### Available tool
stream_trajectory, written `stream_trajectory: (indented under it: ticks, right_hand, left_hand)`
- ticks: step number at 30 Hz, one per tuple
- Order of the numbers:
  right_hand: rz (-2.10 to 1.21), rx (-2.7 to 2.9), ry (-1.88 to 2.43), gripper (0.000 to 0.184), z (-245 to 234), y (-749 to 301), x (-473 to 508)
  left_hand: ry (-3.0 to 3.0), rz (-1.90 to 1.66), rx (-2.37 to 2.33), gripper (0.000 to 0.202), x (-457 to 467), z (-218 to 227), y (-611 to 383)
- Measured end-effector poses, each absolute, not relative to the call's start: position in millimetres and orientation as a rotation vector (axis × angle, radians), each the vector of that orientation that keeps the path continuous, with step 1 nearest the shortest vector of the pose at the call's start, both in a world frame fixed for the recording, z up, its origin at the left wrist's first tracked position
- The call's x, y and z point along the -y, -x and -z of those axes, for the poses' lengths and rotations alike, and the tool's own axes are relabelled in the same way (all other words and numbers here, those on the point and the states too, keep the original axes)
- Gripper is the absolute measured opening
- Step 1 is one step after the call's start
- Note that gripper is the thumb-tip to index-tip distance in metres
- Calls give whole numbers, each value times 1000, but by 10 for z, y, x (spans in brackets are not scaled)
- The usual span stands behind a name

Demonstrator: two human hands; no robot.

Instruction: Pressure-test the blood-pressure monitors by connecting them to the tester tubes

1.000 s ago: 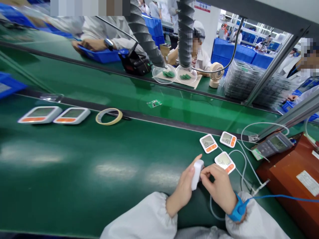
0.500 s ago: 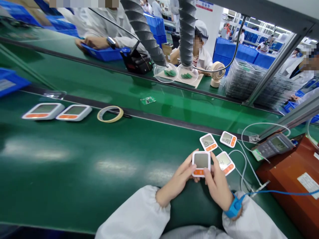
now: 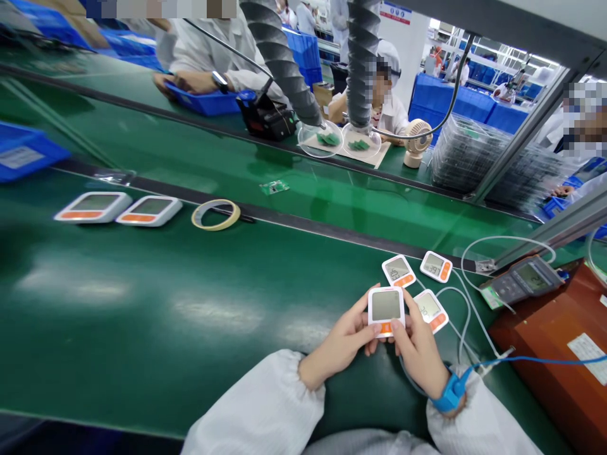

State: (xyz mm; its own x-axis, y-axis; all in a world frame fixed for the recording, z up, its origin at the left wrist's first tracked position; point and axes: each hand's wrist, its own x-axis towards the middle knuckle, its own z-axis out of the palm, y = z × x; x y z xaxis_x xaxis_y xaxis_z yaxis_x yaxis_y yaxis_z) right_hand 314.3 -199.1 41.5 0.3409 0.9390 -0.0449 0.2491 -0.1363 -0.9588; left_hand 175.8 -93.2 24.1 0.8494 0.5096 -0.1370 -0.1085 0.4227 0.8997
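Observation:
Between both hands I hold a small white monitor (image 3: 386,306) with a grey screen and orange buttons; its screen looks blank or nearly so. My left hand (image 3: 348,335) grips its left side, thumb at the orange buttons. My right hand (image 3: 417,341) grips the right side, its thumb also on the button strip; a blue wrist strap (image 3: 448,393) is around that wrist. Just beyond lie three similar monitors with digits showing: one at the left (image 3: 398,272), one at the right (image 3: 436,266) and one partly behind my right hand (image 3: 432,309).
Pale tubing (image 3: 467,303) runs to a handheld meter (image 3: 528,278) beside a brown box (image 3: 559,341). Two larger white devices (image 3: 92,207) and a tape roll (image 3: 216,215) lie at left. A circuit board (image 3: 274,187) is on the green belt. Co-workers sit across, below fume hoses (image 3: 284,63).
The held monitor stays in both hands, with its face slightly shifted; my left thumb has moved a little over the buttons. The circuit board has moved left along the belt. The view shifted slightly.

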Motion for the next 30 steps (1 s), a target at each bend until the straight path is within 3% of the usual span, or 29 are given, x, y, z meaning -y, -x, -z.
stream_trajectory:
  ticks: [30]
  right_hand:
    - [-886,1083,1647,57,-379,-3142,1998]
  left_hand:
    - [-1049,-430,-422,100,952,-212,-1783]
